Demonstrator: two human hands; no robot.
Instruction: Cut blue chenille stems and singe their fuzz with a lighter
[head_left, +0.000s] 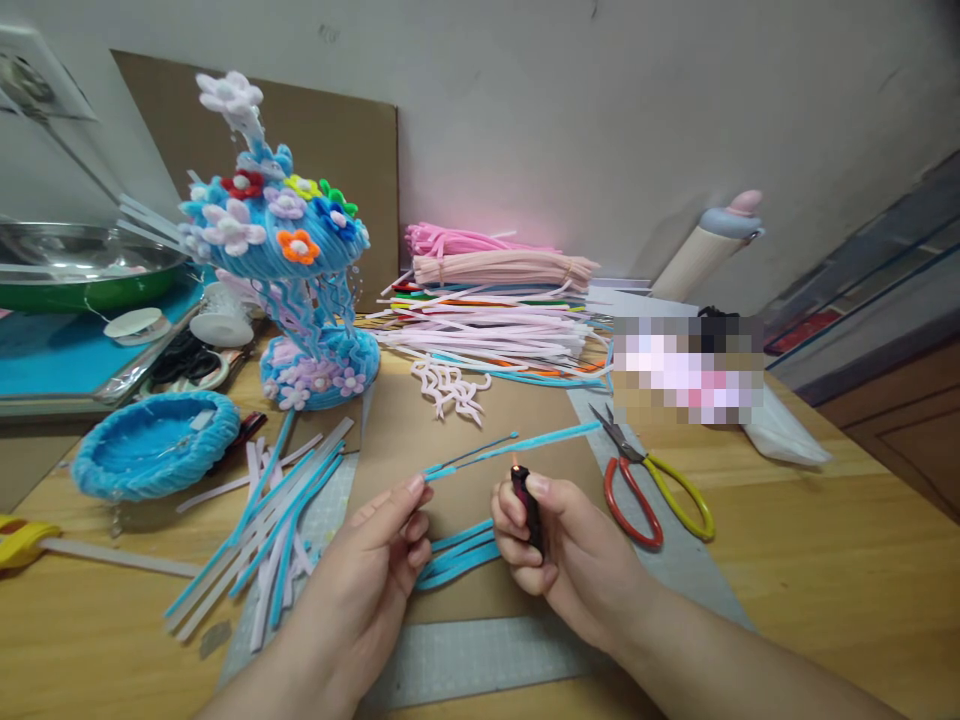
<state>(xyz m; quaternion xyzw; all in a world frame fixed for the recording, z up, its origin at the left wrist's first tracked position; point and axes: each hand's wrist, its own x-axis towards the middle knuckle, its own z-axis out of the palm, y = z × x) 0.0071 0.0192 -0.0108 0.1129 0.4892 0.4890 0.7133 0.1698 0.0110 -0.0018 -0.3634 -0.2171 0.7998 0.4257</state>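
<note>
Between thumb and fingers my left hand point(386, 535) pinches a blue pipe cleaner point(551, 437), which stretches away to the right and has a thin, bare-looking part near the hand. A second thin blue strand ends in a small tip beside it. My right hand point(559, 535) is wrapped round a dark lighter point(527, 505), thumb at its top. A small flame shows at the lighter's head, just under the pipe cleaner. Several blue pipe cleaners point(457, 560) lie on the cardboard point(450, 605) beneath my hands.
Scissors with red and yellow handles point(634, 465) lie at right. Behind stand bundled pipe cleaners point(502, 270) and curled pale pieces point(450, 388). Leftward are a flowered blue fuzzy model point(292, 235), a blue fuzzy ring-shaped dish point(154, 475) and loose strips point(259, 545). A bottle point(701, 250) leans at the wall.
</note>
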